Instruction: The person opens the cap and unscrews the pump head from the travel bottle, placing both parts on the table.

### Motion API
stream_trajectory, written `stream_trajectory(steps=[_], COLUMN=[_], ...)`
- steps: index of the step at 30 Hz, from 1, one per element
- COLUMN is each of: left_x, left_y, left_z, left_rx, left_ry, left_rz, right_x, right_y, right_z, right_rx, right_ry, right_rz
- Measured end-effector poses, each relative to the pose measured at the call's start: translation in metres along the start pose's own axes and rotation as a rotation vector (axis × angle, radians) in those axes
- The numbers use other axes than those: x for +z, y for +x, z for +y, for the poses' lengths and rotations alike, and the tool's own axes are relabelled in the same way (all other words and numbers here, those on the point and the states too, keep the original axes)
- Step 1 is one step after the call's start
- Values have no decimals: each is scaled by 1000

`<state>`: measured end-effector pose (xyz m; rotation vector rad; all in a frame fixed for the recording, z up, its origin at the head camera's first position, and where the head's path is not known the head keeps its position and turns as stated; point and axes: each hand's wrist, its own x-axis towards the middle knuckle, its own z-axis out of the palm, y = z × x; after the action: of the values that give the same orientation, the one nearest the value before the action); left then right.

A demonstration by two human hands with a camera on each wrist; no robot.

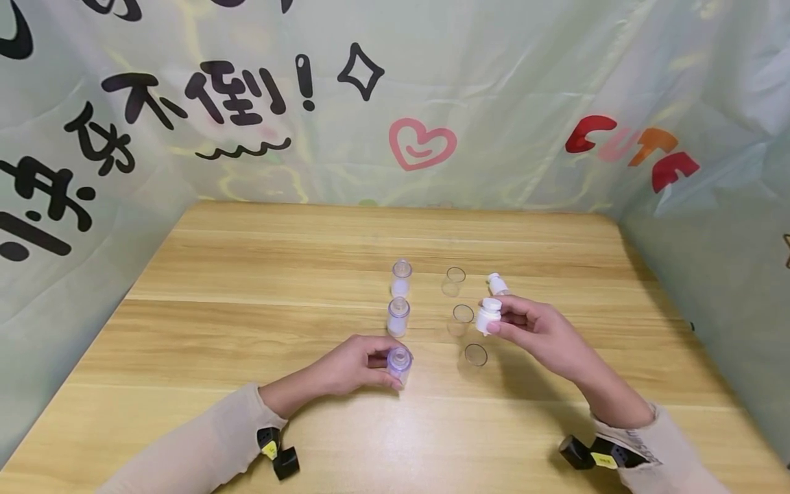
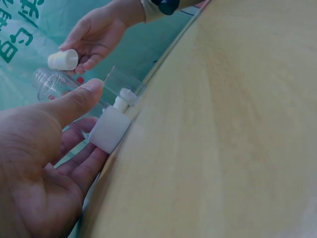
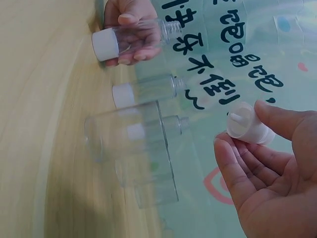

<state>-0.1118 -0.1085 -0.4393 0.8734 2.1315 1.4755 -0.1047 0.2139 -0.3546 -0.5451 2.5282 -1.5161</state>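
Observation:
My left hand (image 1: 354, 367) grips a clear bottle (image 1: 399, 369) with a white base, upright at the near end of a row; its threaded neck is uncapped. In the left wrist view, the thumb lies along one side and the fingers are behind it. My right hand (image 1: 546, 336) pinches a white pump head (image 1: 489, 317) between thumb and fingers, raised to the right of the bottle. The right wrist view shows the open underside of this pump head (image 3: 247, 124) with a small stem inside. Two more uncapped bottles, a middle one (image 1: 398, 319) and a far one (image 1: 401, 278), stand behind.
Three clear cylindrical covers stand in a second row: near (image 1: 476, 355), middle (image 1: 463, 315) and far (image 1: 456, 276). Another white pump head (image 1: 497, 284) lies beyond my right fingers. Printed cloth (image 1: 494, 82) walls the wooden table (image 1: 278, 261) at back and sides.

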Motion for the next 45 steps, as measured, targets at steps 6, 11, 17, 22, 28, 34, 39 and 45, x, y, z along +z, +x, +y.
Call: stream_trajectory(steps=[6, 11, 17, 22, 28, 34, 39, 45], left_x=[0, 0, 0, 0, 0, 0, 0, 0], left_y=[0, -1, -1, -2, -2, -2, -2, -1], left_z=[1, 2, 3, 3, 4, 4, 3, 3], left_rx=[0, -7, -4, 2, 12, 10, 7, 6], left_ry=[4, 1, -9, -14, -18, -24, -22, -12], left_rz=[0, 2, 6, 6, 6, 7, 5, 8], right_x=[-8, -12, -17, -21, -25, -28, -33, -38], right_y=[-4, -6, -9, -12, -15, -19, -22, -25], right_z=[4, 10, 19, 24, 34, 42, 47, 53], right_rx=[30, 38, 58, 79, 113, 149, 167, 198], right_ry=[-24, -34, -34, -28, -27, -13, -30, -19], right_rz=[5, -17, -63, -77, -103, -131, -159, -212])
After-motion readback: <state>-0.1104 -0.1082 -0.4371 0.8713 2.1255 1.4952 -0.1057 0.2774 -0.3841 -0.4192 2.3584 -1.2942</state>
